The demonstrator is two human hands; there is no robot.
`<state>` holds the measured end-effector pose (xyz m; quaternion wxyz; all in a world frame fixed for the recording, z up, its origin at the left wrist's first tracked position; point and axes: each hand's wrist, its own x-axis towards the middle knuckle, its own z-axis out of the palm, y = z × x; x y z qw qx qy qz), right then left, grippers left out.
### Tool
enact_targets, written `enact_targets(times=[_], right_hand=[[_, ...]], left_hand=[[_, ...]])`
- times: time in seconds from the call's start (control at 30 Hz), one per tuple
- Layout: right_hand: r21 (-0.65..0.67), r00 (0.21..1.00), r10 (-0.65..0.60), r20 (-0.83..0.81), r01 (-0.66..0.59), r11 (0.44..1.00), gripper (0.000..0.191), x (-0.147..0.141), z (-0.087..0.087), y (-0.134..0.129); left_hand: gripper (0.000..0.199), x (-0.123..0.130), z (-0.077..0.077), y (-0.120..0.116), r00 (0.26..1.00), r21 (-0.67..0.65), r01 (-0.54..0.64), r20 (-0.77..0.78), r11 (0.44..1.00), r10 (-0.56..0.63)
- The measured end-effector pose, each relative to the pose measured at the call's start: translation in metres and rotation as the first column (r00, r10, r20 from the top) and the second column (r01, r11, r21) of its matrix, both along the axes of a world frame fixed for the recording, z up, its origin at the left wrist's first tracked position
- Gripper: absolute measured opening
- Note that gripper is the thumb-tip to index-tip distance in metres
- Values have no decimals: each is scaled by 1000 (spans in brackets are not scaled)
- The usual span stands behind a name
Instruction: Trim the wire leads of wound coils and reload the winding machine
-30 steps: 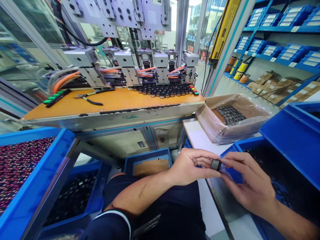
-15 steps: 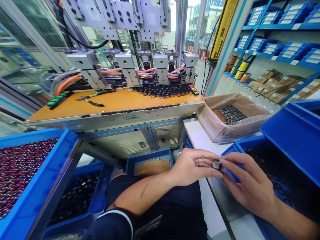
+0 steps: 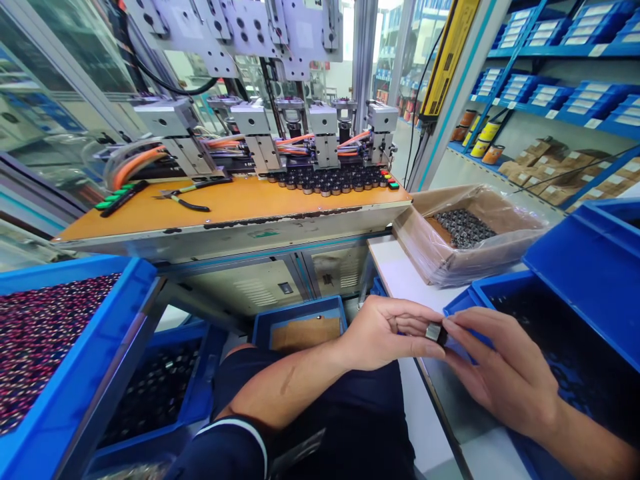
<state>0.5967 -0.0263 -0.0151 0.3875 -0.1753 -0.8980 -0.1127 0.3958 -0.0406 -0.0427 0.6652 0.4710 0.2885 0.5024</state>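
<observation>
A small cylindrical part (image 3: 433,331), silvery metal with a black end, sits between my two hands over the white side table. My left hand (image 3: 390,335) is closed, gripping the metal side between thumb and fingers. From the right, my right hand (image 3: 500,373) pinches the black end with its fingertips, which partly hide it. Both hands are in front of the blue bin (image 3: 480,283) that holds dark parts.
Rows of black round parts (image 3: 330,180) and pliers (image 3: 185,200) rest on the orange bench (image 3: 240,210) under a clamping machine (image 3: 255,120). A plastic-lined carton (image 3: 420,247) holds metal parts. Left stands a blue bin (image 3: 135,273) of red-and-black pieces.
My right hand has turned slightly around the black end of the part. My left hand stays almost where it was, and the view has shifted a little.
</observation>
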Motion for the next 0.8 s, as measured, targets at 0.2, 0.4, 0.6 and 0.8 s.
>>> enact_targets(times=[0.2, 0.4, 0.6, 0.8], right_hand=[[-47, 999, 33, -12, -34, 998, 31, 1, -2, -1], [-36, 1000, 29, -1, -29, 999, 32, 0, 1, -2], [-47, 1000, 23, -15, -24, 999, 31, -1, 0, -1], [-64, 1000, 20, -23, -21, 998, 31, -1, 0, -3]], left_hand=[[48, -1, -1, -1, 1000, 127, -18, -21, 992, 20], [46, -2, 0, -2, 999, 157, -27, -20, 987, 31], [49, -3, -1, -2, 999, 167, -16, -33, 986, 22], [51, -3, -1, -2, 997, 168, -36, -67, 985, 48]])
